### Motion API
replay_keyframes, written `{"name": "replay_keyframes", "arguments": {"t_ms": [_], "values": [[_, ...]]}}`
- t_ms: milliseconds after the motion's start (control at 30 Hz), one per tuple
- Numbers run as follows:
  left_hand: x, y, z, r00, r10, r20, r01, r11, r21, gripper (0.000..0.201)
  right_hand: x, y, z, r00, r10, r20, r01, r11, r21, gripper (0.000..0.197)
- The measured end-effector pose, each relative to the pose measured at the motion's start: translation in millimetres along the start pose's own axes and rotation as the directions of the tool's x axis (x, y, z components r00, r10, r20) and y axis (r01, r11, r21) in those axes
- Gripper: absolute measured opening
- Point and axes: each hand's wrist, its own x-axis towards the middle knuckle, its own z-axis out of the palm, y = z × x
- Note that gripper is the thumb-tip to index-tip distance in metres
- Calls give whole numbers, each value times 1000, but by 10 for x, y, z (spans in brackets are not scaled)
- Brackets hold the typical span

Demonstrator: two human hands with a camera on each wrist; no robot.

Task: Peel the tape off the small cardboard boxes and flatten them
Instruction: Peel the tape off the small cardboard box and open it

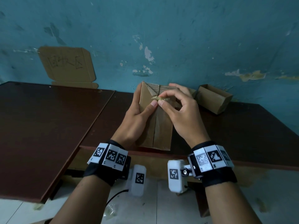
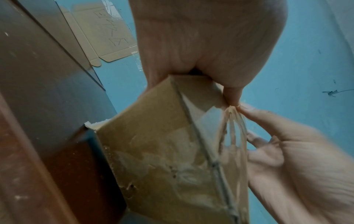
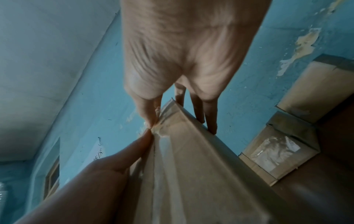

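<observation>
A tall small cardboard box (image 1: 160, 126) stands on the dark table (image 1: 242, 126) near its front edge, its taped seam facing me. My left hand (image 1: 144, 109) grips the box's left side, thumb pressed on the front face. My right hand (image 1: 161, 101) pinches a crumpled strip of clear tape (image 1: 157, 98) partly pulled off the upper seam; its other fingers lie behind the box. In the left wrist view the tape (image 2: 233, 128) stretches from the box (image 2: 153, 151) to the right hand's fingertips (image 2: 247, 110). In the right wrist view the box (image 3: 191, 166) fills the centre below the pinch.
An open cardboard box (image 1: 213, 98) lies at the back right against the blue wall; a taped box (image 3: 275, 153) shows there too. A flattened cardboard sheet (image 1: 68, 65) with writing leans on the wall at left. A second tabletop (image 1: 40, 126) adjoins. Crumpled tape (image 1: 110, 210) lies on the floor.
</observation>
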Motion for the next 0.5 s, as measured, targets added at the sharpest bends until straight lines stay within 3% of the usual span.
{"name": "replay_keyframes", "arguments": {"t_ms": [233,333,500], "values": [[-22,-14,36,999,33,-2,-33,999,17,79,-9,-18,20,999,38,13,-39,995,97,5],[-11,3,18,999,28,-17,-28,1000,8,78,-17,-19,38,999,28,29,-33,985,170,12],[-20,38,7,1000,14,-22,-14,1000,-15,73,-5,92,98,996,-46,-74,52,995,85,22]]}}
